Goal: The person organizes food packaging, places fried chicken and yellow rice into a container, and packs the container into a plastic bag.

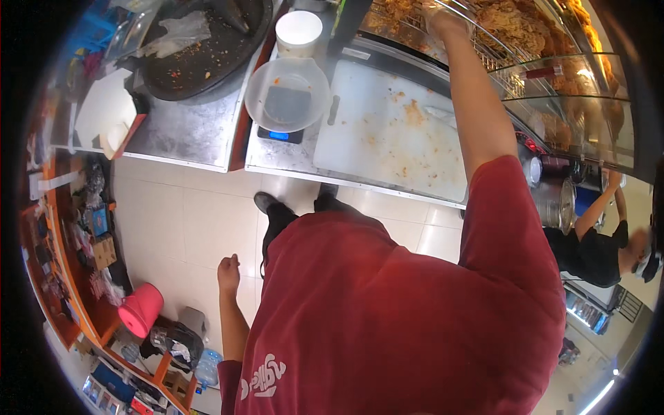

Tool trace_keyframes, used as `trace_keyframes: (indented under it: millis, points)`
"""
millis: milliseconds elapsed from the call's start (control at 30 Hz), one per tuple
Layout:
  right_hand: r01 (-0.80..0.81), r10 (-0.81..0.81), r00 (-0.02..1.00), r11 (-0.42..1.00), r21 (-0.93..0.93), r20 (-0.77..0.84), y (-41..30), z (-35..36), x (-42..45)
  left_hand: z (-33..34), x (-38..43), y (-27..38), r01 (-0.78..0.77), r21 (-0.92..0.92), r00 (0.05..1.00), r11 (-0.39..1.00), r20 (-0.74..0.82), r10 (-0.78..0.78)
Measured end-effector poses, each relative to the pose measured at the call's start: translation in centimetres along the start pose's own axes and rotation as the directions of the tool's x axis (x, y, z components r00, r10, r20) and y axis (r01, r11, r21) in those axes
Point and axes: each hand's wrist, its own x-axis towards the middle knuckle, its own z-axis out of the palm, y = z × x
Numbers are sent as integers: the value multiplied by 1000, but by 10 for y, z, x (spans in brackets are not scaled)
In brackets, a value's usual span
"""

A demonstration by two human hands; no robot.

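Note:
My right hand (445,23), apparently in a clear plastic glove, reaches into a glass display case of fried chicken (511,31) on wire racks; its fingertips are partly hidden, and whether it grips a piece cannot be told. My left hand (229,272) hangs over the floor with curled fingers and nothing seen in it. Under my right forearm lies a white cutting board (363,135) scattered with crumbs, metal tongs partly visible at its right. Left of the board, a translucent plastic bowl (288,116) rests on a digital kitchen scale (280,136), near white paper tubs (299,31).
A large dark round pan (187,78) holds crumbs and a crumpled plastic bag (181,33). Beside it stands an open white carton (106,111). A pink bucket (141,310) and a water jug (208,367) are behind at left. Another person (591,249) works at far right.

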Motion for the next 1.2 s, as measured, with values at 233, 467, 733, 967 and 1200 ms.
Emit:
trace_keyframes:
  millis: [233,467,733,967,1200]
  points:
    - [-64,133,930,976,207,-342,31,29,-41,58,-51,-91,453,138,861,881,190,-473]
    - [-154,268,913,925,348,-308,58,21,-6,92,-66,-135,489,209,761,847,372,-531]
    - [0,412,815,704,710,-408,31,27,-72,80,-24,-67,231,2,970,973,74,-231]
    - [-490,-454,864,-858,152,219,-26,-30,-208,64,4,-90,-325,454,907,829,399,137]
    - [-652,-629,747,-756,54,215,-119,-70,-253,-15,54,-67,341,201,877,918,284,-388]
